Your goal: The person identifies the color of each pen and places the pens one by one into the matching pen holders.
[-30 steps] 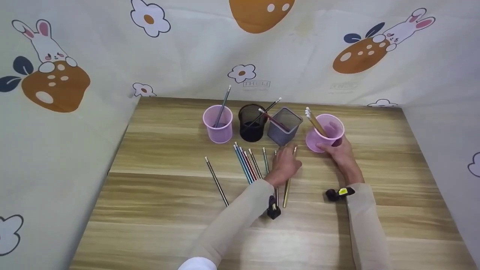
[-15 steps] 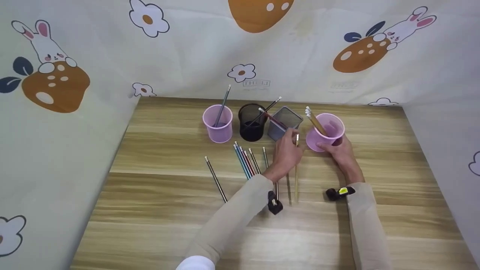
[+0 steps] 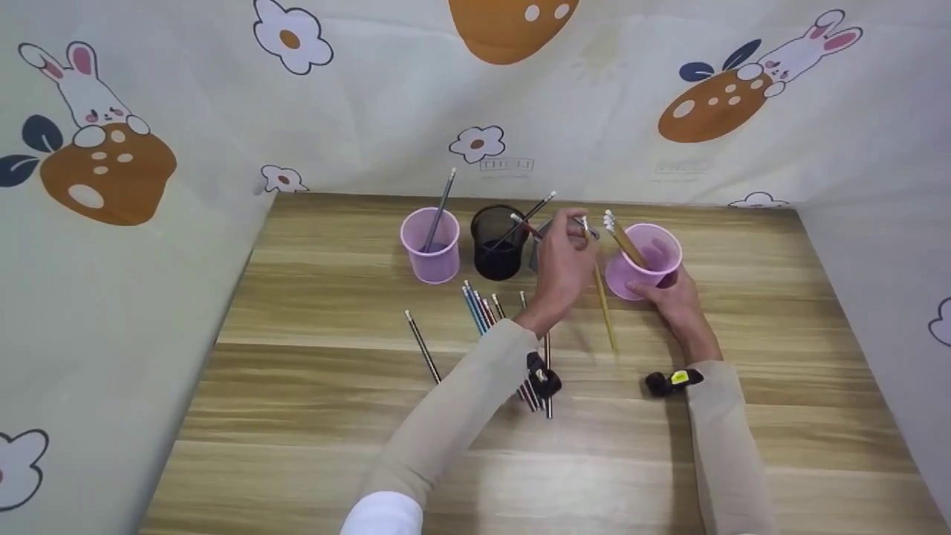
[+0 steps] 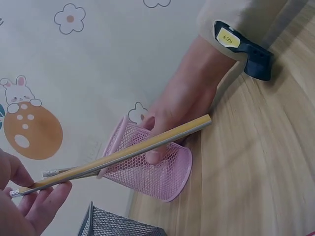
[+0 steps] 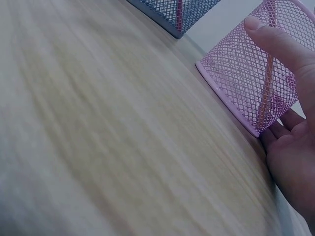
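My left hand (image 3: 565, 271) pinches a gold pencil (image 3: 606, 312) near its white eraser end, beside the right-hand pink mesh pencil cup (image 3: 663, 249). In the left wrist view, that gold pencil (image 4: 133, 152) slants across the front of the cup with its other end pointing away from my fingers. My right hand (image 3: 681, 308) grips the pink cup low on its side, thumb at the front, and the cup leans to one side. Several gold pencils (image 3: 628, 247) stand in it, eraser ends up. The right wrist view shows the thumb against the mesh wall (image 5: 241, 64).
Left of the held cup stand a grey square mesh cup (image 4: 120, 223), a black mesh cup (image 3: 499, 266) and another pink cup (image 3: 437, 266), each with a pencil. Several loose pencils (image 3: 475, 308) lie under my left forearm; a dark pencil (image 3: 422, 345) lies apart. A patterned cloth wall (image 3: 386, 119) rises behind.
My left hand has picked the gold pencil up off the table and carried it up and away from me, towards the pink cup's mouth. The right hand and its cup have stayed put.
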Demonstrator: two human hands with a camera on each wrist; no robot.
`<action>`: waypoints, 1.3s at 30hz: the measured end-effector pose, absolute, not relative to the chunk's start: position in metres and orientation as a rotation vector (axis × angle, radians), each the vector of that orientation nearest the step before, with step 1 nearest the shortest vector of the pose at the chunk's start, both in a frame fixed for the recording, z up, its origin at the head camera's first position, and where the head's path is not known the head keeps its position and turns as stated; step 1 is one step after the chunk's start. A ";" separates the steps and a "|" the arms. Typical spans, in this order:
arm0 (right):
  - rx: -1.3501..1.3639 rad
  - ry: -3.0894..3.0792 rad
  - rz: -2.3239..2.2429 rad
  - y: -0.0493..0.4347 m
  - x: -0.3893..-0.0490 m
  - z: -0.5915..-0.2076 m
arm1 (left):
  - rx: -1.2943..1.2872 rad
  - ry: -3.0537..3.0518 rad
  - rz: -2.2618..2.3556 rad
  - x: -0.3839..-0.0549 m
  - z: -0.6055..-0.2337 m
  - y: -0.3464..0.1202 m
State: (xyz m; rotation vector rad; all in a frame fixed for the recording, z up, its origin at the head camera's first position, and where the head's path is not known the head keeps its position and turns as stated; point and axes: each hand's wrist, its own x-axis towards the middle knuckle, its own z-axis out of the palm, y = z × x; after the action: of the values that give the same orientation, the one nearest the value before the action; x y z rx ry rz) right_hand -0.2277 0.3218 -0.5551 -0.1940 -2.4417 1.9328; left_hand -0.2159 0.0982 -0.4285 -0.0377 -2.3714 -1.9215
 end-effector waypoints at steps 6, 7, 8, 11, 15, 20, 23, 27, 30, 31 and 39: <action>-0.189 -2.432 1.919 0.320 -0.227 -0.555 | 0.010 -2.301 -1.933 -0.221 -0.425 0.098; -0.193 -2.428 1.922 0.319 -0.227 -0.555 | 0.013 -2.282 -1.936 -0.223 -0.424 0.099; -0.198 -2.428 1.923 0.319 -0.227 -0.555 | 0.019 -2.259 -1.938 -0.224 -0.422 0.099; -0.206 -2.417 1.942 0.318 -0.227 -0.555 | 0.048 -2.193 -1.948 -0.228 -0.416 0.099; -0.206 -2.400 1.967 0.318 -0.228 -0.555 | 0.057 -2.117 -1.941 -0.231 -0.408 0.098; -0.218 -2.419 1.984 0.320 -0.228 -0.555 | -0.003 -2.030 -1.916 -0.232 -0.404 0.097; -0.221 -2.428 1.998 0.320 -0.227 -0.552 | -0.036 -1.972 -1.927 -0.232 -0.404 0.097; -0.233 -2.462 1.982 0.317 -0.222 -0.541 | -0.056 -1.953 -1.942 -0.232 -0.405 0.100; -0.231 -2.472 1.980 0.313 -0.218 -0.533 | -0.068 -1.977 -1.925 -0.231 -0.406 0.103; -0.229 -2.469 1.980 0.312 -0.217 -0.531 | -0.073 -1.988 -1.913 -0.231 -0.406 0.104; -0.181 -2.442 1.954 0.313 -0.217 -0.533 | -0.124 -2.029 -1.790 -0.231 -0.421 0.110</action>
State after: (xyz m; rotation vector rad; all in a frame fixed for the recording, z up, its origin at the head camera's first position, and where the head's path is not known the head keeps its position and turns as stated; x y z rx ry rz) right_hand -0.2170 0.3132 -0.5326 -0.1809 -2.4416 1.9537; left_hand -0.2311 0.1101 -0.4214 -0.1239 -2.0290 -1.7897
